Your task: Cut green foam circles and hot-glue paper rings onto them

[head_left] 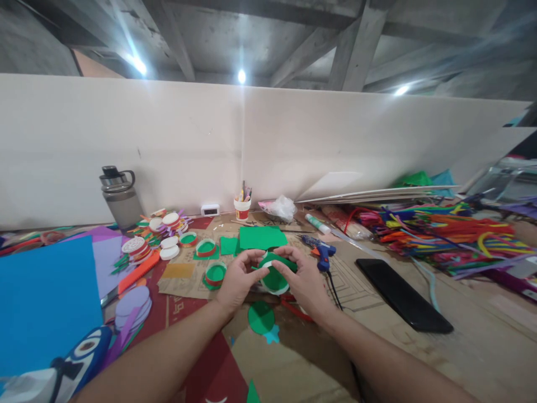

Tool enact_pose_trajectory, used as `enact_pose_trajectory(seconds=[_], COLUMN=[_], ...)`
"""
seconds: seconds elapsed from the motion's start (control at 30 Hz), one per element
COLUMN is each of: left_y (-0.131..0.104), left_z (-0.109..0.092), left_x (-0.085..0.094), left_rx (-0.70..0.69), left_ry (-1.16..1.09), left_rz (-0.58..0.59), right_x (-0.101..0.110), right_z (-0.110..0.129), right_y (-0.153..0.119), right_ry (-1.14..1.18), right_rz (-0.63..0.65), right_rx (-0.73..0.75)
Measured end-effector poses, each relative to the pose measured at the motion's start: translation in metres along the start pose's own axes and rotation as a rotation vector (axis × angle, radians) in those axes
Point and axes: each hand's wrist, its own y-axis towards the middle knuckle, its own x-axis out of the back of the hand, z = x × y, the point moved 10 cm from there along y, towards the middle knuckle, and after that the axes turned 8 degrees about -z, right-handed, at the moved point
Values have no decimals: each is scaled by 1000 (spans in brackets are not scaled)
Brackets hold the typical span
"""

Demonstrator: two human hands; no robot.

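Observation:
My left hand (240, 278) and my right hand (305, 280) meet over the middle of the table. Between their fingertips they pinch a round green craft piece with a white rim (276, 280); the fingers cover parts of it. Under the hands lie a green paper disc (260, 317) and a light blue star-like cutout (272, 334). Red scissor handles (296, 309) show partly beneath my right hand. To the left sit several red-rimmed rings with green centres, one of them a ring (216, 273) close to my left hand. Behind the hands is a green sheet (262, 237).
A blue glue gun (324, 254) and a black phone (403, 294) lie to the right, before a heap of pipe cleaners (453, 232). At left are a bottle (121, 198), an orange cutter (138, 273) and a blue sheet (46, 302). A pen cup (242, 209) stands behind.

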Motion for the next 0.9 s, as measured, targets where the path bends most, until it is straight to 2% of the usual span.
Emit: enact_pose_trajectory(seconds=[0.47,0.9], left_y=[-1,-2], left_z=[3,-3], left_x=[0,0], left_rx=[25,40], left_ry=[-7,-14], left_rz=[14,-2], right_x=[-1,-1], right_z=[-1,-4], right_y=[0,-1], right_ry=[-1,5], right_rz=[8,14], right_rx=[-9,-17])
